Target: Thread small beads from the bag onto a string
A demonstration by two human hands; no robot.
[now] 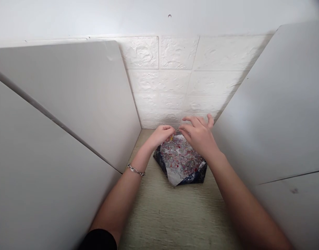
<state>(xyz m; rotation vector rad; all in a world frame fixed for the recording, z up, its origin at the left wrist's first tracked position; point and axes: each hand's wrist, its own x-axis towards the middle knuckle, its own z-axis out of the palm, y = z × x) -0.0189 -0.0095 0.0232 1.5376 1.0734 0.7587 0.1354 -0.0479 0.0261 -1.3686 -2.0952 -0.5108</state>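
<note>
Loose small beads, mostly clear, grey, pink and red, lie on a white sheet in a shallow holder with dark blue patterned sides. Over its far edge, my left hand is closed in a pinch, with a small yellow piece at its fingertips. My right hand pinches with thumb and forefinger while its other fingers are raised. Between the two hands runs a short thin thread. Whether a needle or a bead sits in the right fingertips is too small to tell.
The holder stands on a greenish wood-grain tabletop. White panels rise on the left and right, leaving a narrow space. A white brick-pattern wall closes off the back. A chain bracelet circles my left wrist.
</note>
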